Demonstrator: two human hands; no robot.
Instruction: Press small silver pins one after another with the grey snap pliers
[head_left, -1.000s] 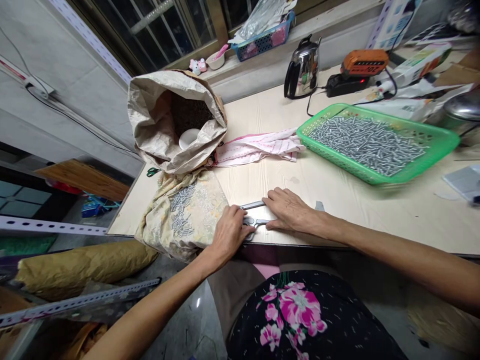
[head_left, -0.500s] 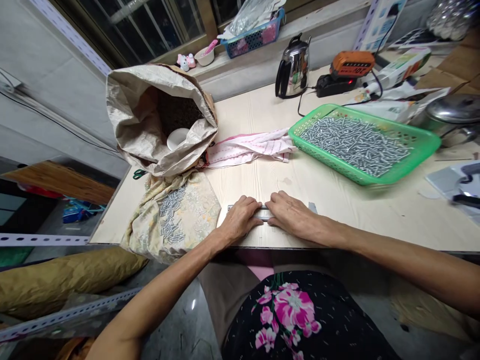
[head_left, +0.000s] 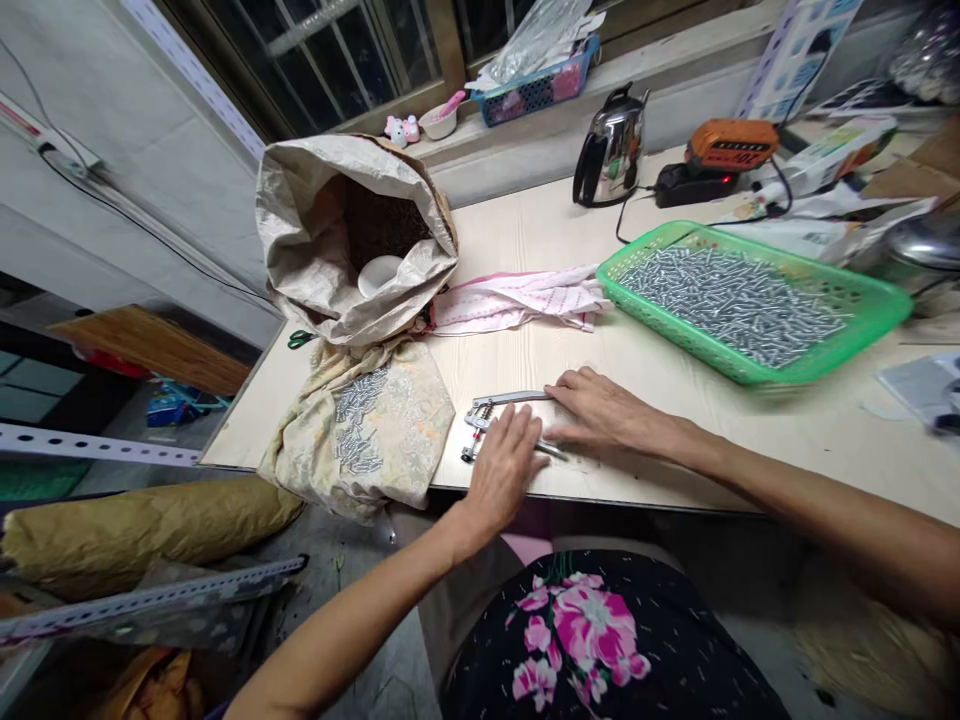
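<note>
Your left hand (head_left: pixel 504 467) lies palm down across the metal tool (head_left: pixel 478 421), fingers stretched out, covering its middle; the sprung head shows beyond the hand's left side, and the lower handle (head_left: pixel 553 452) pokes out on its right. Your right hand (head_left: pixel 604 412) has its fingertips at the upper handle's (head_left: pixel 517 396) end, thumb apart below; whether it grips, I cannot tell. The tool rests on the surface (head_left: pixel 675 462), just right of the patterned cloth (head_left: pixel 412 420).

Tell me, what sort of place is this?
Likely a home workspace: a green plastic basket of small metal parts and an orange battery pack suggest handiwork, a metal kettle domestic life.
</note>
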